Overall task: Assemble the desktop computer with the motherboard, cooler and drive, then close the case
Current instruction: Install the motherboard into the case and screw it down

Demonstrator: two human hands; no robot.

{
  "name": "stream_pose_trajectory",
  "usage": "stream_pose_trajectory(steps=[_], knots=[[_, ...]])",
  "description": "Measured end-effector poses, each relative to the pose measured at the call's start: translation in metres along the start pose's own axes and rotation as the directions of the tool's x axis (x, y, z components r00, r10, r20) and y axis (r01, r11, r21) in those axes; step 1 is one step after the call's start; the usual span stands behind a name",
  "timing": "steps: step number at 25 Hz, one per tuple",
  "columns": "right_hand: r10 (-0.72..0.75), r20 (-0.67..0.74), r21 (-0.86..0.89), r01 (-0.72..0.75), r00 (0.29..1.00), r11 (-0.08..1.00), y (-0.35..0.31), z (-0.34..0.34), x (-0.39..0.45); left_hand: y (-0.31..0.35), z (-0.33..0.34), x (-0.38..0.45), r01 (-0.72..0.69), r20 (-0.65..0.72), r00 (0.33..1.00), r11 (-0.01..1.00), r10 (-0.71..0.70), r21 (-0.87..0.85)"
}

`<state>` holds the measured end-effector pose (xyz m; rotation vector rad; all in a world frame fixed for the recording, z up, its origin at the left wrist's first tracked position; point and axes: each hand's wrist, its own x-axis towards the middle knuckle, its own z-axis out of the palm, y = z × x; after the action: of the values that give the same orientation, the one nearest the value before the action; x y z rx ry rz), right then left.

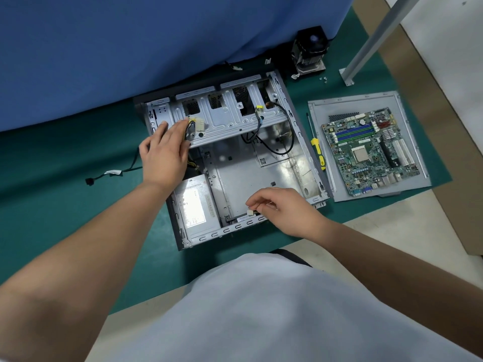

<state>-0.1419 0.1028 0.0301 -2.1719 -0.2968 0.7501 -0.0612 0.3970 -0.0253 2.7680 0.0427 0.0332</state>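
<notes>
Motherboard (371,150) on side panel (407,189), screwdriver (317,150) beside open case (311,152).

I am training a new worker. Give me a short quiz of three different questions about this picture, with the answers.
1. True or false: the motherboard is already mounted inside the case.
2. Multiple choice: the screwdriver with the yellow handle lies
A. inside the case
B. on the mat between the case and the side panel
C. in the left hand
3. Fill in: the right hand pinches a small white ______ near the front edge of the case.

Key:
1. False; it rests on the side panel, right of the case.
2. B
3. connector
</notes>
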Motion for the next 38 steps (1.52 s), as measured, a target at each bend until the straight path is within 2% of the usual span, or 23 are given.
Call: stream_pose_trajectory(steps=[4, 6, 8, 11, 15, 18, 23, 26, 30, 35, 38], knots=[[0.017, -0.094, 0.0, -0.017, 0.995, 1.0, 0.015, -0.016, -0.006, 0.008, -0.004, 0.002, -0.097, -0.031, 0.995, 0.995, 0.097, 0.005], [-0.006, -0.072, -0.148, -0.004, 0.997, 0.989, 0.024, -0.029, -0.012, 0.017, -0.001, 0.006, -0.215, -0.001, 0.976, 0.968, 0.217, 0.126], [0.006, 0.054, -0.377, 0.015, 0.999, 0.926, 0.028, -0.039, -0.017, 0.028, 0.005, 0.015, -0.326, 0.104, 0.945, 0.907, 0.31, 0.266], [0.045, 0.209, -0.596, 0.091, 0.977, 0.798, 0.026, -0.029, -0.015, 0.037, 0.01, 0.031, -0.375, 0.216, 0.924, 0.857, 0.315, 0.354], [-0.046, 0.165, -0.72, 0.152, 0.985, 0.677, 0.025, -0.005, -0.006, 0.033, 0.004, 0.042, -0.42, 0.216, 0.907, 0.801, 0.361, 0.427], [-0.061, 0.164, -0.768, 0.167, 0.984, 0.618, 0.027, -0.006, -0.007, 0.033, 0.0, 0.047, -0.466, 0.27, 0.884, 0.756, 0.381, 0.46], [-0.053, 0.206, -0.789, 0.198, 0.977, 0.581, 0.025, -0.017, -0.006, 0.035, -0.006, 0.042, -0.435, 0.305, 0.897, 0.77, 0.321, 0.468], [-0.064, 0.218, -0.796, 0.215, 0.974, 0.565, 0.027, -0.04, -0.001, 0.031, -0.007, 0.031, -0.363, 0.291, 0.925, 0.792, 0.244, 0.491], [-0.096, 0.265, -0.832, 0.278, 0.959, 0.481, 0.029, -0.076, 0.021, 0.029, -0.011, 0.014, -0.245, 0.256, 0.959, 0.812, 0.123, 0.53], [-0.051, 0.315, -0.854, 0.307, 0.948, 0.419, 0.024, -0.11, 0.058, 0.031, -0.016, -0.013, -0.218, 0.196, 0.972, 0.79, 0.126, 0.573], [-0.021, 0.342, -0.859, 0.321, 0.94, 0.399, 0.021, -0.126, 0.079, 0.038, -0.016, -0.028, -0.223, 0.218, 0.969, 0.803, 0.119, 0.552]])
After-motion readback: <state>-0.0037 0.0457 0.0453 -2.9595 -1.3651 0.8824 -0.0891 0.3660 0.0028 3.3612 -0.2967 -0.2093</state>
